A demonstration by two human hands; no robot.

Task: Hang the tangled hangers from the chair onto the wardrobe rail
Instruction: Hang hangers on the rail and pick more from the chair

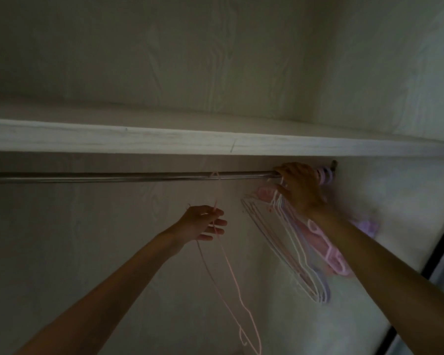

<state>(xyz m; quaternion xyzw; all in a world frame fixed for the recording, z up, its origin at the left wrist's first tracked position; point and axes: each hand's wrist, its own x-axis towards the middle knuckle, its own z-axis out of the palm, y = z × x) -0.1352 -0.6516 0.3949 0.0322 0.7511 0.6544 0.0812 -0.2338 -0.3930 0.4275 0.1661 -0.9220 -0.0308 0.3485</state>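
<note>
One thin pink hanger (226,254) hangs from the wardrobe rail (113,176); my left hand (203,222) pinches its neck. My right hand (299,187) grips bunched hangers (292,252) at the rail's far right end. No legible writing.

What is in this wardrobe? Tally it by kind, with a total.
Lone thin pink wire hanger: 1
Blurred bunch of pastel plastic hangers: 1
Round metal rail: 1
White wooden shelf: 1
Left hand, right hand: 2
Total: 6
</note>
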